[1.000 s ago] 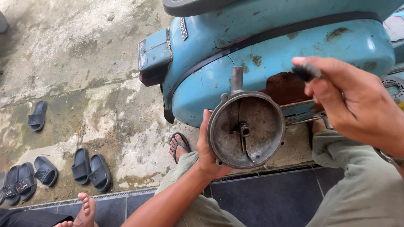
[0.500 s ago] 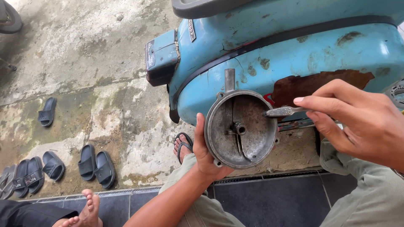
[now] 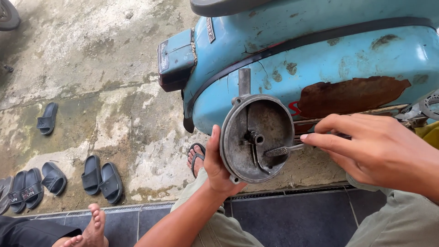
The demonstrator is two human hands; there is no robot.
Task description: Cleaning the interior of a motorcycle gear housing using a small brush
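Observation:
My left hand (image 3: 218, 165) grips a round, dirty grey metal housing (image 3: 256, 137) by its left rim, with the open side facing me and a short pipe stub on top. My right hand (image 3: 379, 151) pinches a thin tool whose small grimy brush head (image 3: 280, 150) rests inside the housing, just right of its central boss. Both are held up in front of an old light-blue scooter (image 3: 320, 59) with a large rust patch on its side panel.
Several dark sandals (image 3: 98, 176) lie on the stained concrete at the left. Another person's bare foot (image 3: 93, 226) rests on the dark tiled step at the bottom. My own sandalled foot (image 3: 195, 158) shows below the housing.
My right hand has come down from above and brought the brush head into the housing. The view has shifted slightly, with the housing sitting a little higher in frame.

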